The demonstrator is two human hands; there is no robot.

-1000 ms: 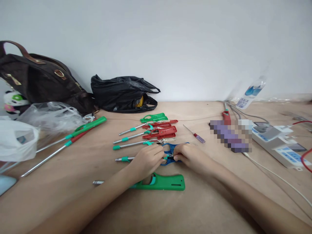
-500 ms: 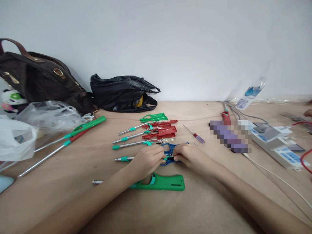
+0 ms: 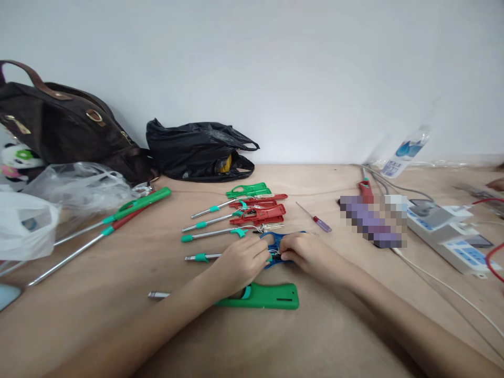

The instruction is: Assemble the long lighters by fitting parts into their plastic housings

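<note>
An opened blue stick lighter (image 3: pixel 276 241) lies on the table, its metal tube pointing left and thin wires and small inner parts showing. My left hand (image 3: pixel 243 261) is closed over the lighter's teal trigger area, fingertips bent down. From the right, my right hand (image 3: pixel 305 251) pinches at the parts inside the blue shell; the fingers hide most of what they grip. Just in front is a whole green stick lighter (image 3: pixel 273 296), partly covered by my left forearm. Beyond my hands, opened lighters with red shells (image 3: pixel 264 212) and loose tubes lie in a row, with green shell halves (image 3: pixel 252 190) behind.
A screwdriver (image 3: pixel 322 223) lies right of the row. Further right are a power strip (image 3: pixel 452 239) with cables and a tilted bottle (image 3: pixel 407 152). To the left are two stick lighters (image 3: pixel 137 203), plastic bags (image 3: pixel 25 223), a black bag (image 3: pixel 192 149) and a brown bag (image 3: pixel 74 126).
My left hand has shifted very slightly to the right and down over the blue lighter. My right hand stays in nearly the same place.
</note>
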